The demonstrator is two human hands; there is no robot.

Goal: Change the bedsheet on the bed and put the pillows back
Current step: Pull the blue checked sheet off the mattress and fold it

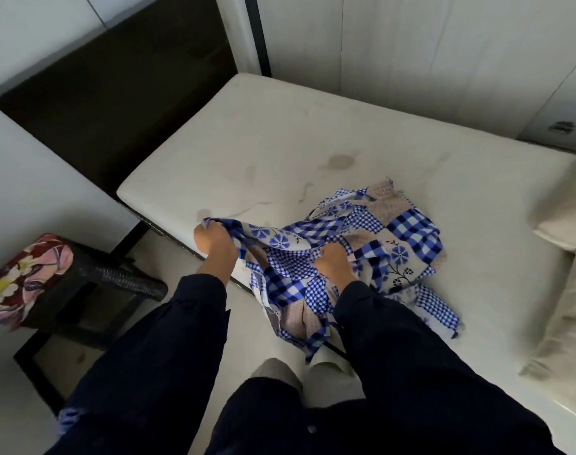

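**Spreading the sheet: sort your corners out first**

Dark sleeves (188, 323) fill the bottom of the frame, and both hands are clenched on the bedsheet (395, 238). The left hand (214, 239) pinches a bunched edge near the mattress's lower-left corner. The right hand (331, 262) grips a fistful at centre frame. The rest of the sheet sits crumpled in a heap on the bare mattress (280, 142), centre-right, with a bit hanging over the near edge.

My take: don't just yank. Pin the left-hand edge at that corner and walk the right hand along the hem to the next corner. Then flick it open toward the dark headboard (116, 103), upper left.

It's thin, floppy, cotton-looking stuff: blue gingham patches, flower prints, frayed edges, so it'll probably tangle easily. The mattress looks smooth and a bit stained. Two squashy cream pillows (569, 198) sit at the right edge, and a floral-topped stool (24, 277) is far left.
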